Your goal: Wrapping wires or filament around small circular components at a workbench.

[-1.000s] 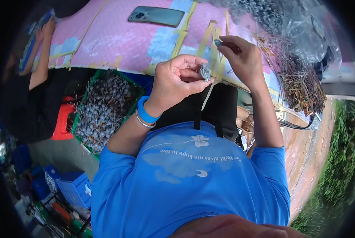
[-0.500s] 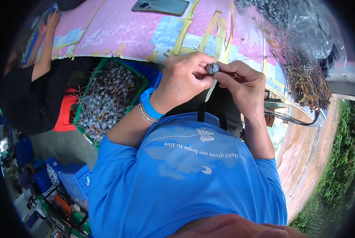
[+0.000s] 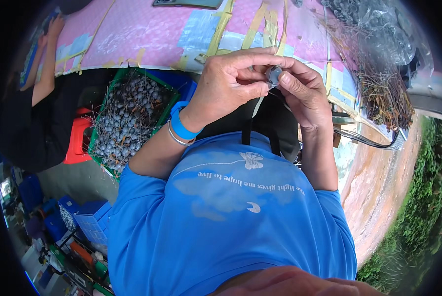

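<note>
In front of my chest, just off the table's near edge, both hands meet at a small round grey ball [image 3: 274,74]. My left hand [image 3: 222,79] is closed, its fingertips and thumb pinching at the ball's left side. From the other side my right hand [image 3: 306,92] grips the ball between thumb and bent fingers. The fingers cover part of the ball. On my left below the table, a green crate [image 3: 167,109] is filled with similar grey balls [image 3: 132,106] on thin stems.
A pink table covering [image 3: 147,32] patched with tape carries a phone [image 3: 191,2]. Clear plastic [image 3: 386,37] and a bundle of thin brown stems [image 3: 386,106] lie at the right. A red stool [image 3: 77,143] stands beside the crate. Another person's arm [image 3: 48,64] rests at the far left.
The ball has moved slightly right and up, and my left fingers now reach over it. My right thumb has shifted onto its front. The whole view has shifted a little.
</note>
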Available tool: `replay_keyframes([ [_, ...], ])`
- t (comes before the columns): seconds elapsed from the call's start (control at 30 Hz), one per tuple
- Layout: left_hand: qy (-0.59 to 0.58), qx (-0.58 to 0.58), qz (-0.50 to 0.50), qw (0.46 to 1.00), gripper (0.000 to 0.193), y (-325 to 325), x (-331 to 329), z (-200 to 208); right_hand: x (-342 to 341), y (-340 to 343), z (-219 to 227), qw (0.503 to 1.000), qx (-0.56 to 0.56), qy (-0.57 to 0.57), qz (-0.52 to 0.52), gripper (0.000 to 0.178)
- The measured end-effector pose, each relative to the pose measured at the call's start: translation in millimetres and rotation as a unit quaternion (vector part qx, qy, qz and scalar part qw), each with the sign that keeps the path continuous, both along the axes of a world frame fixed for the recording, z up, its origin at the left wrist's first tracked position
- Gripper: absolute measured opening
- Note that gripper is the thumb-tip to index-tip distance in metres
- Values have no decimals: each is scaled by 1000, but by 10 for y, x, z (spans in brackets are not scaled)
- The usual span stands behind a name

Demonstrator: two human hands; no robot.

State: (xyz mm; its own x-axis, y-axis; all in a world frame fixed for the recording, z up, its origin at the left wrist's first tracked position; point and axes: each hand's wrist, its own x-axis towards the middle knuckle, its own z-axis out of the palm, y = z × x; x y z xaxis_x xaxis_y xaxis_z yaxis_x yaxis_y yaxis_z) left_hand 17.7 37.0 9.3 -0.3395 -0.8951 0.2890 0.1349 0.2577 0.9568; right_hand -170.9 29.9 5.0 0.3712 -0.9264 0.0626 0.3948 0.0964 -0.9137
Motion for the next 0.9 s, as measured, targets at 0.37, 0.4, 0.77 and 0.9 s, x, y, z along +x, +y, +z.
replay_keyframes([
  [0.37, 4, 37, 98, 994, 46, 24, -148, -67, 175, -29, -139, 995, 33, -51, -77, 21],
  [0.4, -32, 40, 129, 990, 41, 19, -142, -99, 192, -25, -155, 995, 5, -27, -99, 21],
  [0.77, -119, -183, 212, 953, 20, 267, 126, -92, 192, 71, -149, 989, -13, -8, -149, 13],
  [0.9, -152, -102, 248, 951, 21, 506, 603, -131, 208, 55, -34, 990, -33, 133, -42, 19],
])
